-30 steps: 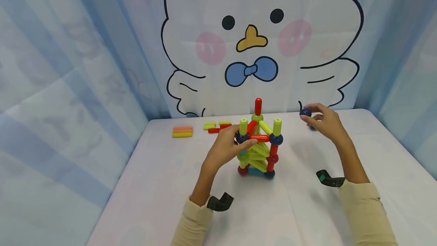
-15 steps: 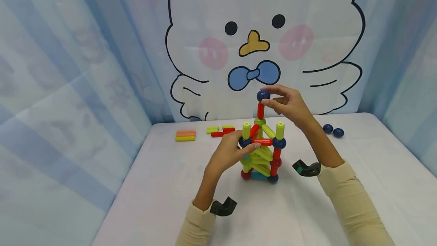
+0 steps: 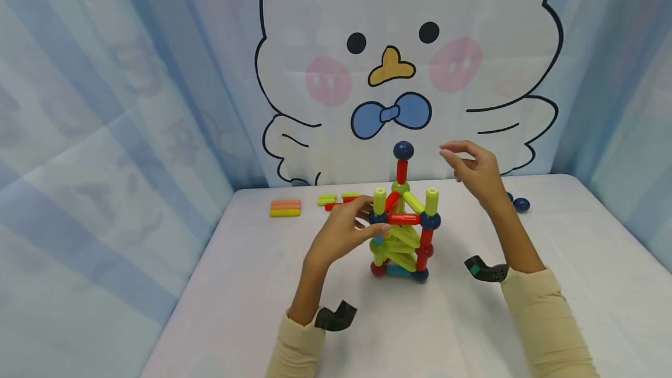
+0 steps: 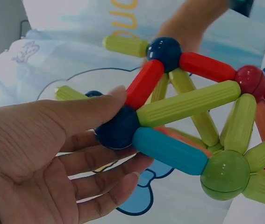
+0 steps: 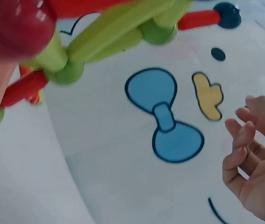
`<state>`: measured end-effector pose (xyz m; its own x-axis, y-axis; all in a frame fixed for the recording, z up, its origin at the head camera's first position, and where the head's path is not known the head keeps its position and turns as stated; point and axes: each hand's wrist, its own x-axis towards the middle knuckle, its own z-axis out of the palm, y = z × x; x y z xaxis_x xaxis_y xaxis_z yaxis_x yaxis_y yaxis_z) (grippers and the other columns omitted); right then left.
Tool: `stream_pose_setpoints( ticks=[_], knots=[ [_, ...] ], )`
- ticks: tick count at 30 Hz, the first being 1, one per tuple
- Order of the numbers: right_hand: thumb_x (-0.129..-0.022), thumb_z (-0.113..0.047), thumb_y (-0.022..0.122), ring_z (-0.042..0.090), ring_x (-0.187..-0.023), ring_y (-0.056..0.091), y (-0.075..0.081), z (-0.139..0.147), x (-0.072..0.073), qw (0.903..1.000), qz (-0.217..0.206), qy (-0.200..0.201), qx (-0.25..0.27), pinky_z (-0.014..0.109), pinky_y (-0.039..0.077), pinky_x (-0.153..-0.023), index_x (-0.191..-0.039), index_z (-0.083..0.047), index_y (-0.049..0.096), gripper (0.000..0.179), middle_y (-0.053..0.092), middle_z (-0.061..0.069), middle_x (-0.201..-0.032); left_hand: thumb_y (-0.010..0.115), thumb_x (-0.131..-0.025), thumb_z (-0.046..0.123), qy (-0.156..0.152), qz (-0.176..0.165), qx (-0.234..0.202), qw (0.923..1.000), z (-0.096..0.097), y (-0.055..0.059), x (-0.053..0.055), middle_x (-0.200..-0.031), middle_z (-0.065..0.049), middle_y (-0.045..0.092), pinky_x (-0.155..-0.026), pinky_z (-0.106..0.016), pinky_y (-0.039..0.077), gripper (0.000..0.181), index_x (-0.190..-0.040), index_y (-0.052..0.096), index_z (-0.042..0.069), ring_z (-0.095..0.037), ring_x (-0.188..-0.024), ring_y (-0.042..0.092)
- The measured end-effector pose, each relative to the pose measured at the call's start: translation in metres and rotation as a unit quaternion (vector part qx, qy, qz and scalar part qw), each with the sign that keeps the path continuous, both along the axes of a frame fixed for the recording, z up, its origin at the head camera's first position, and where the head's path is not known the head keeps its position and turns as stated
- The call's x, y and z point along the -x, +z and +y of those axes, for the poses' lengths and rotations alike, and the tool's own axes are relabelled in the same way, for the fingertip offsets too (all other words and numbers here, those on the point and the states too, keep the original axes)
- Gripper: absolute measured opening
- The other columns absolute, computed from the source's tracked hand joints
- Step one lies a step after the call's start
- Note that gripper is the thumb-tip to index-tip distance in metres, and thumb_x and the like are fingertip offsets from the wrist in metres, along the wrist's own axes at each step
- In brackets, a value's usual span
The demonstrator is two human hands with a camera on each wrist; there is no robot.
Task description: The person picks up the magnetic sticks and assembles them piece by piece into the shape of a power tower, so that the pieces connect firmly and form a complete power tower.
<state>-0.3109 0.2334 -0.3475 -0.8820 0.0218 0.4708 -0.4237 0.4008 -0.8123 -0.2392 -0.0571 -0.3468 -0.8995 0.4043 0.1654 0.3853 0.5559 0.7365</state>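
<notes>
A tower of coloured rods and balls [image 3: 404, 219] stands upright on the table [image 3: 226, 308], a dark blue top ball [image 3: 403, 150] resting on its far red rod [image 3: 402, 172]. The left hand [image 3: 343, 229] is at the tower's near-left corner, thumb and loose fingers spread wide around a dark blue corner ball [image 4: 118, 131] — whether they press it, I cannot tell. The right hand [image 3: 476, 172] hangs right of the top ball, well apart, thumb and forefinger narrow with nothing between. Loose dark blue balls [image 3: 522, 205] lie far right; a yellow rod [image 3: 285, 213] lies far left.
</notes>
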Motion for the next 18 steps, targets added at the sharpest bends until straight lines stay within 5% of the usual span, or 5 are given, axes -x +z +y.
stream_pose_setpoints(
  ticks=[5,9,13,16,18],
  knots=[
    [-0.099,-0.043,0.051,0.005,-0.068,0.058,-0.040,0.052,0.001,0.9858,-0.058,-0.145,-0.062,0.017,0.046,-0.058,-0.123,-0.006,0.062,0.046,0.060,0.010,-0.121,0.079,-0.082,0.035,0.003,0.006,-0.016,0.9998,-0.001,0.000,0.000,-0.104,-0.001,0.069,-0.084,-0.026,0.055,0.043,-0.113,0.061,0.012,-0.014,-0.096,0.064],
    [-0.103,-0.029,0.043,0.037,-0.104,0.058,-0.066,0.091,0.001,0.9614,-0.124,-0.205,-0.134,0.044,0.050,-0.087,-0.134,0.001,0.054,0.044,0.056,0.029,-0.129,0.080,-0.079,0.036,-0.051,0.022,-0.015,0.9984,-0.004,-0.001,0.001,-0.099,-0.001,0.069,-0.080,-0.021,0.055,0.042,-0.107,0.060,0.012,-0.013,-0.091,0.065],
    [-0.101,-0.016,0.043,0.057,-0.127,0.036,-0.083,0.119,0.006,0.9379,-0.195,-0.188,-0.216,0.068,0.030,-0.104,-0.143,0.008,0.038,0.048,0.042,0.039,-0.137,0.080,-0.080,0.021,-0.152,0.019,-0.067,0.9859,-0.013,-0.008,0.010,-0.097,-0.005,0.069,-0.081,-0.023,0.056,0.032,-0.102,0.061,0.008,-0.012,-0.088,0.067],
    [-0.099,-0.012,0.045,0.059,-0.128,0.032,-0.092,0.133,0.011,0.9246,-0.231,-0.155,-0.260,0.070,0.029,-0.104,-0.145,0.010,0.030,0.054,0.033,0.042,-0.142,0.079,-0.081,0.017,-0.162,0.015,-0.131,0.9779,-0.016,-0.018,0.022,-0.095,-0.010,0.065,-0.082,-0.026,0.056,0.031,-0.104,0.061,0.005,-0.016,-0.088,0.064],
    [-0.098,-0.012,0.046,0.060,-0.128,0.031,-0.096,0.138,0.013,0.9159,-0.253,-0.142,-0.278,0.070,0.029,-0.104,-0.145,0.011,0.030,0.054,0.031,0.042,-0.142,0.079,-0.081,0.028,-0.148,0.024,-0.167,0.9745,-0.014,-0.026,0.029,-0.105,-0.013,0.061,-0.086,-0.032,0.055,0.047,-0.116,0.057,0.005,-0.023,-0.098,0.061]
  ],
)
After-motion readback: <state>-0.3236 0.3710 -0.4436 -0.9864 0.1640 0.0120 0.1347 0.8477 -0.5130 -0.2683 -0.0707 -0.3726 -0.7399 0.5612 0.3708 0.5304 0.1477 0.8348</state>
